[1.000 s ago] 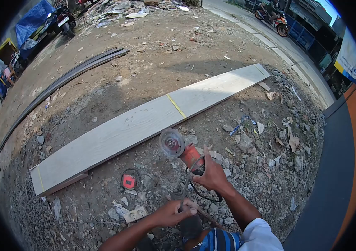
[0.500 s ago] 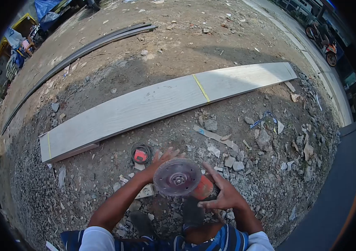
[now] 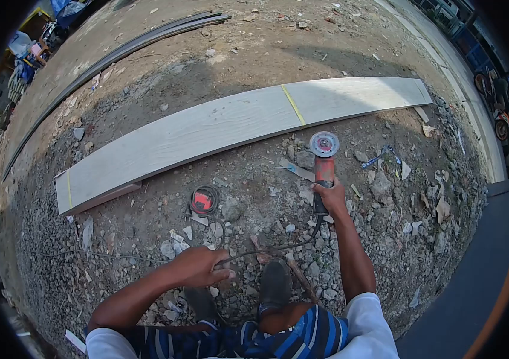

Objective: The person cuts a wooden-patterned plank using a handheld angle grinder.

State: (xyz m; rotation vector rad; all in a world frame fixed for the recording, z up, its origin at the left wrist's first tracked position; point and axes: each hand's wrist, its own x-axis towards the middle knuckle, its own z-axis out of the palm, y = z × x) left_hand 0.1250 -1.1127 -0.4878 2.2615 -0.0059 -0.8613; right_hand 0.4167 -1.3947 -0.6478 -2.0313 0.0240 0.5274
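Note:
My right hand (image 3: 333, 196) is wrapped round the dark rear body of a red angle grinder (image 3: 324, 170). Its round cutting disc (image 3: 324, 144) points away from me, just short of the long pale board (image 3: 200, 139). A black power cord (image 3: 269, 248) runs from the grinder's back end to my left hand (image 3: 202, 267), which is closed on it, low and to the left. The board lies across the ground beyond both hands, with a yellow line (image 3: 293, 105) across it right of its middle and another near its left end.
Between my left hand and the board sits a red object (image 3: 202, 201) ringed by a black coil. Rubble and broken stones (image 3: 380, 185) cover the ground around my shoes (image 3: 275, 282). Long dark metal lengths (image 3: 117, 55) lie beyond the board; a motorcycle (image 3: 499, 102) stands far right.
The grinder has swung from close in front of me out to the right, toward the board. My left hand has come back lower left and now grips the cord.

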